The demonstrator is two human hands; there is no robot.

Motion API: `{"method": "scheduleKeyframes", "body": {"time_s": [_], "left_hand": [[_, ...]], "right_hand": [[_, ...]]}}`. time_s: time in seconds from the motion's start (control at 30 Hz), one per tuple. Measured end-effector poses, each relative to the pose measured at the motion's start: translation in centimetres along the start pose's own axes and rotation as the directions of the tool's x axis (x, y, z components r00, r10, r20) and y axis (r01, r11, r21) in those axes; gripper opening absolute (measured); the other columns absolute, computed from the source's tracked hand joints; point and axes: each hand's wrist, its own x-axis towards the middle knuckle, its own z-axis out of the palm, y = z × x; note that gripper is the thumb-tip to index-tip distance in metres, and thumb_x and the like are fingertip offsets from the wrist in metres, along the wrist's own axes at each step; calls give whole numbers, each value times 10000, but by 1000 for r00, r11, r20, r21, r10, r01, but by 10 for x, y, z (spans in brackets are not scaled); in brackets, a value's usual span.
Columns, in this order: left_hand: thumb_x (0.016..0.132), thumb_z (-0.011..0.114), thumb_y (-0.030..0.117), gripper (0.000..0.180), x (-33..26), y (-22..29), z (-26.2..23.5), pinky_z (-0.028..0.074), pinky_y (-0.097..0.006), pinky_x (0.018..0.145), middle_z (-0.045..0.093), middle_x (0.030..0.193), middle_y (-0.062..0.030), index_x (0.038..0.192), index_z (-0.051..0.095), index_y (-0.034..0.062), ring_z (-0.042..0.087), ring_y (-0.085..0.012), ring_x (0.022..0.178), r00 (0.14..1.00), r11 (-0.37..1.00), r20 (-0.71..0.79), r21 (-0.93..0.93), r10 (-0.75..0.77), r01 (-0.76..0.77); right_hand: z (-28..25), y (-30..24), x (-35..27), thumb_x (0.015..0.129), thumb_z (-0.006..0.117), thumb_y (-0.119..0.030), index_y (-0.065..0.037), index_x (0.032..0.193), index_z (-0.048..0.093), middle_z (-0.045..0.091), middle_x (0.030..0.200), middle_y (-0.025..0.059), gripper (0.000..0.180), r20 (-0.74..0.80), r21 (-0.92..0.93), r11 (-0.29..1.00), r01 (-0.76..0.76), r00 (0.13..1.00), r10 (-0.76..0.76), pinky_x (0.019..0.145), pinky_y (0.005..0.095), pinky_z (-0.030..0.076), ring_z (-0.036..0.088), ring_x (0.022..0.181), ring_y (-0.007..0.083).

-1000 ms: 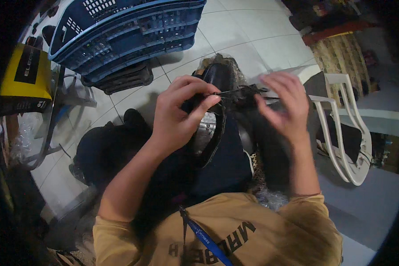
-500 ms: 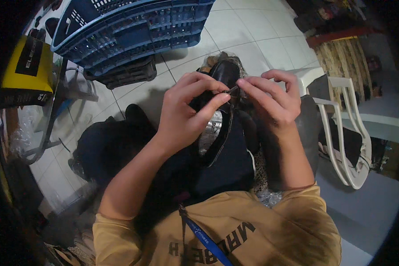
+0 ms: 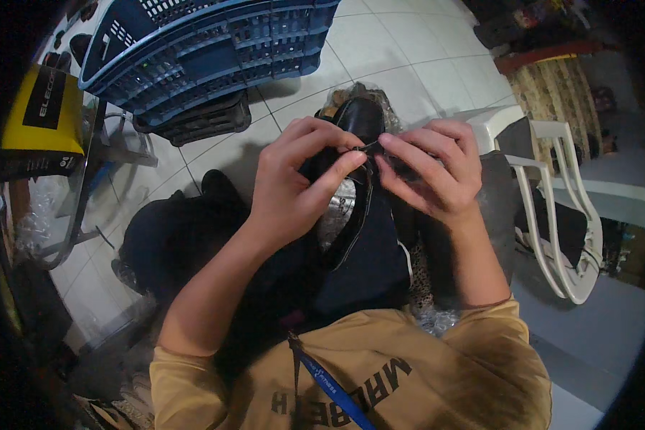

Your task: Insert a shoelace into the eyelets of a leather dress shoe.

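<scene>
A black shoe (image 3: 360,120) rests on my lap, toe pointing away from me, with a silvery insole (image 3: 337,213) showing in its opening. Over the front of that opening, my left hand (image 3: 301,172) pinches a thin dark strip (image 3: 370,145) between thumb and forefinger. The strip's other end is at the fingertips of my right hand (image 3: 437,165), which are closed on it. Whether it is a lace or a strap, I cannot tell. The fingers partly hide the shoe's middle.
Beyond my left hand, a blue plastic crate (image 3: 215,68) stands on a black crate (image 3: 201,122). A yellow and black box (image 3: 43,122) sits at far left. To the right is a white plastic chair (image 3: 545,172). Clear plastic wrap (image 3: 437,320) lies near my right elbow.
My right fingertips have shifted slightly down and left along the strip, and the thumb now sits lower, apart from the forefinger. My left hand keeps its pinch. The shoe stays on my lap.
</scene>
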Motion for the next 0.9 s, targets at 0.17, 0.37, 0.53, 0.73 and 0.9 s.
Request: {"method": "scheduleKeyframes", "body": {"time_s": [0.17,0.37,0.53,0.73,0.9], "left_hand": [[940,815,103,158,-2,-4,1,523,-312,914,730,1041,-83,1035,772,-15,697,-180,1001,1000,1000,-26,9,6,-6],[935,817,110,154,0,-2,-1,520,-321,924,735,1042,-76,1031,778,-4,697,-183,1006,1000,1000,-11,12,24,-24],[928,818,109,151,0,1,-1,515,-320,930,735,1037,-76,1026,780,0,695,-184,1006,1000,1000,-12,-3,2,-2],[925,813,100,144,0,3,-2,508,-314,930,731,1030,-74,1017,775,-4,689,-182,1000,1000,1000,-4,9,-17,17],[902,824,108,142,0,2,0,548,-347,883,744,1003,-96,1008,792,18,719,-232,969,999,1000,-31,24,-8,9]], "right_hand": [[6,-3,0,682,853,-140,-165,1154,836,729,1079,-23,473,29,-55,997,58,998,-56,778,363,526,626,948,239],[7,10,-1,689,867,-127,-164,1124,838,733,1053,-23,438,40,-94,995,-17,999,20,802,362,526,607,952,247],[1,24,-1,693,887,-120,-159,1109,834,728,1025,-15,421,35,-133,990,-40,998,45,806,372,529,599,948,260],[-2,48,-10,692,897,-103,-168,1095,833,728,1011,-11,413,2,-198,980,-28,1000,29,798,372,526,603,945,263],[-15,69,-17,692,911,-78,-180,1090,837,729,986,-17,418,-26,-295,955,-41,999,35,777,366,533,611,924,263]]}}
